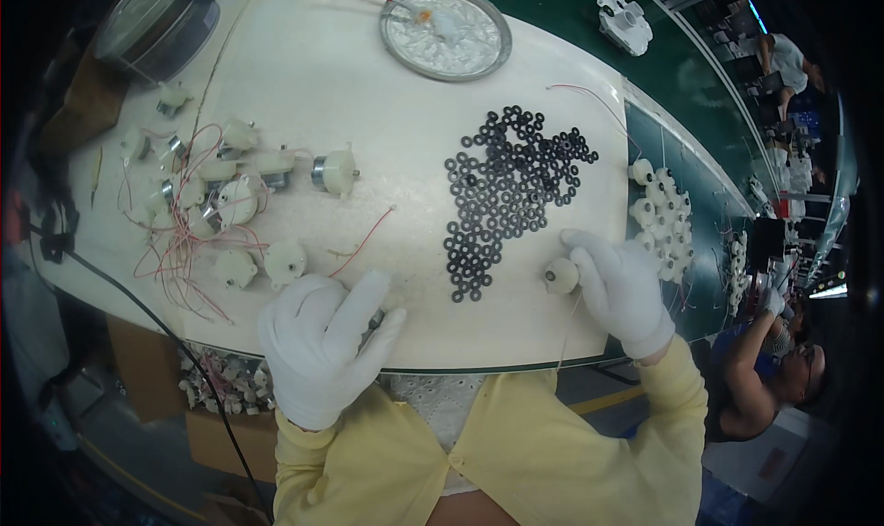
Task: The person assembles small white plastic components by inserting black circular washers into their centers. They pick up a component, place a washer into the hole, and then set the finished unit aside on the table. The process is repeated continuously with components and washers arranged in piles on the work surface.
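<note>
A: From my remote seat, what do I have in my 2 hands?

B: My left hand (322, 346) is curled, thumb and forefinger pinching a dark metal part (373, 322), mostly hidden by the glove. My right hand (626, 287) is half-bent, its fingers against a pale round motor (560, 276) just left of them. Whether they pinch it or merely touch it, I cannot tell.

A: And around them?

B: The black rings (502, 204) lie ahead of and between my 2 hands, nearer the right. Wired motors (238, 201) sit tangled ahead and left of my left hand, with a loose red wire (368, 236) just ahead of its fingers. More pale motors (661, 218) are grouped ahead and right of my right hand. The round dish (470, 57) is well ahead of both.

A: How would I handle this neatly?

B: I'd grip the motor by its plastic side, leaving its centre uncovered. Its thin wire (572, 312) hangs from it toward my body, so I'd keep that from under my glove; a snag could tip the motor. I'd also keep my right fingertips off the nearest rings, since a brush might scatter them.
</note>
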### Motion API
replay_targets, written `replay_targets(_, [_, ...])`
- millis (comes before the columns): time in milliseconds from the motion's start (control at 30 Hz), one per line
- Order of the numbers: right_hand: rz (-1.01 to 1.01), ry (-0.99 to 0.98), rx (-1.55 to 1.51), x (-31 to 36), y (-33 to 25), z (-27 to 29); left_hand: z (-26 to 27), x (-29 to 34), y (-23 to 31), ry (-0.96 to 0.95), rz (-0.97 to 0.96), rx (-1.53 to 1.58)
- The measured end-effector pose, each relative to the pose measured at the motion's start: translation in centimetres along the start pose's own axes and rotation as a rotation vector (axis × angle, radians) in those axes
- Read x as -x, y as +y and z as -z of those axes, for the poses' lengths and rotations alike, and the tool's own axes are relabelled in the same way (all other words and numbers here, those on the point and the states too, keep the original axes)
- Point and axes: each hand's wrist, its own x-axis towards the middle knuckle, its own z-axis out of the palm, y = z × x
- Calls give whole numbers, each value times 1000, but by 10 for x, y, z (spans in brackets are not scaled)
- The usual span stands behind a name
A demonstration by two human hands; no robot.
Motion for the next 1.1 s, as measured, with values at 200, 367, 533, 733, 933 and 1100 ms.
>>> replay_targets(200, [-208,-10,89,29,2,19,0,3,2,-23,-34,38])
replay_targets(367, [-214,85,49,15,-20,17,-3,0,2,-10,-74,69])
replay_targets(533, [-190,135,71,28,-14,4,-6,1,4,-25,-79,41])
replay_targets(733, [-327,269,-102,59,24,76,-2,7,2,-25,-69,14])
replay_targets(933, [-534,191,288,108,134,100,-5,10,-1,-9,-90,-22])
replay_targets(1100, [-476,150,-2,94,202,72,-7,9,1,7,-81,-2])
